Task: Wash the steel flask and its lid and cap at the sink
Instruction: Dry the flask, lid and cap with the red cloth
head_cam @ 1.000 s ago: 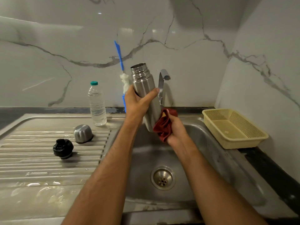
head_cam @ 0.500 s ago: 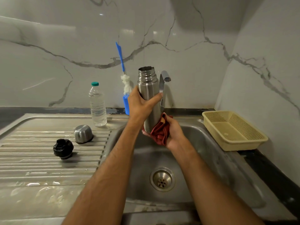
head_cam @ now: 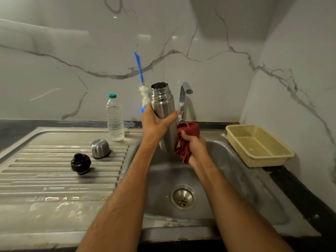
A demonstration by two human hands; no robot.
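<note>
The steel flask (head_cam: 164,115) is being held upright, mouth open, over the sink (head_cam: 227,179), probably so that drips are being caught by the basin. It is being gripped around its middle by the left hand (head_cam: 154,122), while a red cloth (head_cam: 187,140), bunched in the right hand (head_cam: 195,148), is being pressed against its lower side at 4 o'clock. The steel cap (head_cam: 100,148) and black lid (head_cam: 80,163) are being left on the draining surface (head_cam: 45,188) at 9 o'clock, apparently awaiting washing.

Steel drainboard (head_cam: 54,180) with black lid (head_cam: 81,163), steel cap (head_cam: 100,148), water bottle (head_cam: 114,118); yellow basket (head_cam: 259,145) right of sink (head_cam: 227,171)
</note>
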